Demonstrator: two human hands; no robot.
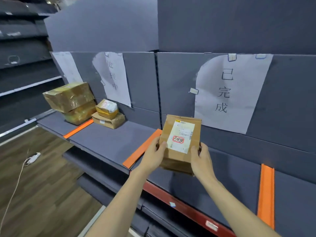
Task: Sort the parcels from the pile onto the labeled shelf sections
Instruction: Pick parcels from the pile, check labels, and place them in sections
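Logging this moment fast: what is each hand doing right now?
Left hand: grips the left edge of the brown parcel.
Right hand: grips the same parcel's right edge.

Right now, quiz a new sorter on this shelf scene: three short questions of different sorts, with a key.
1. True or false: the brown cardboard parcel with the white label is gripped by both the left hand and the right hand.
2. Which paper sign is directly behind the held parcel? A) the white sheet reading 已完成 B) the white sheet reading 处理中
3. Fill in: the grey shelf is split into sections by strips of ____ colour.

Key: 1 true; 2 A; 3 orange.
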